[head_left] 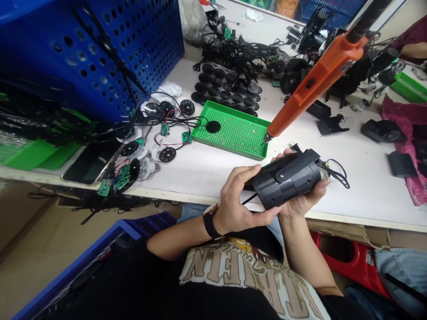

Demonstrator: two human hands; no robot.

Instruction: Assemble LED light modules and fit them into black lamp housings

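Observation:
Both hands hold a black cylindrical housing (288, 180) with a hinged bracket, tilted over the table's front edge; it looks like a dummy camera casing. My left hand (238, 200), with a watch on its wrist, grips the near left end between thumb and fingers. Underneath and around the right end is my right hand (303, 200), its thumb near the rim. Thin wires (335, 173) stick out at the right end. Just behind stands an orange electric screwdriver (313, 84), its tip by a green perforated tray (230, 153) holding small screws and a black disc.
Round LED boards (167, 154) with wires and green circuit boards lie to the left beside a phone (90, 162). A large blue crate (147, 58) stands behind them. Black cup-like parts (218, 84), tangled cables and black housings (383, 131) spread across the back and right.

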